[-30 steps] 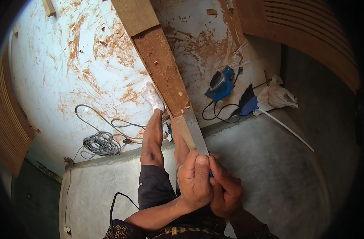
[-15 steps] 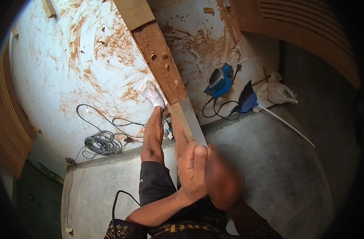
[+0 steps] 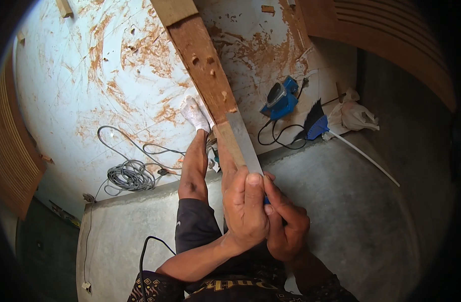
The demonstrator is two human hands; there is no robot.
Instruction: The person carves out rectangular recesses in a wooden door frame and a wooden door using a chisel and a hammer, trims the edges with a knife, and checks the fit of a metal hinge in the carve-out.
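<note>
A long, flat grey metal blade (image 3: pixel 244 142) with a bit of blue handle (image 3: pixel 267 200) lies along a wooden board (image 3: pixel 206 70), over a paler wood strip (image 3: pixel 230 144). My left hand (image 3: pixel 246 214) is closed around the blade's near part, thumb pressed on top. Close beside it, my right hand (image 3: pixel 287 221) is closed on the blue handle, fingers bent toward the left thumb. Most of the handle is hidden by the hands. Several loose wood chips and dark holes or knots show on the board's reddish-brown face.
A blue corded power tool (image 3: pixel 281 100) and a broom (image 3: pixel 317 126) lie right of the board, near a white plastic bag (image 3: pixel 359 115). A coiled grey cable (image 3: pixel 130 176) is at left. Slatted wooden panels (image 3: pixel 386 43) stand at both sides. Sawdust streaks the white floor covering.
The blade has slid forward along the board, away from me. My right hand, blurred before, has moved up closer to my left hand and now shows clearly.
</note>
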